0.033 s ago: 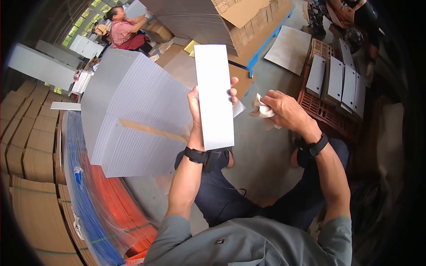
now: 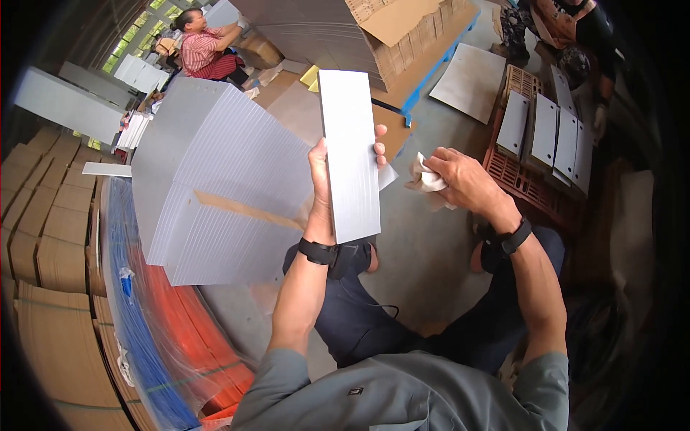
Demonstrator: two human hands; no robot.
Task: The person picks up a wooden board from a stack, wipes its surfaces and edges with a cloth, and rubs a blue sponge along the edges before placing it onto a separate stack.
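A long white rectangular panel (image 2: 351,154) stands nearly upright in front of me, its top leaning slightly left. My left hand (image 2: 320,176) is wrapped round it from behind, thumb along the left edge and fingertips curled over the right edge. To the right of the panel and apart from it, my right hand (image 2: 471,179) is closed on a crumpled whitish cloth (image 2: 425,174). Behind my left hand leans a large stack of grey-white panels (image 2: 215,165), with a strip of brown tape (image 2: 248,210) across it.
Bundled flat cardboard (image 2: 54,330) fills the left, beside blue (image 2: 154,359) and orange (image 2: 194,337) plastic-wrapped stacks. Cardboard sits on a blue pallet (image 2: 438,72) ahead. At right, white panels with holes (image 2: 544,129) rest on a red-brown crate (image 2: 514,179). Two people (image 2: 205,47) (image 2: 575,61) work nearby.
The white panel has turned slightly in my left hand, so its left edge shows more and its face looks greyer. My right hand and the cloth have barely moved.
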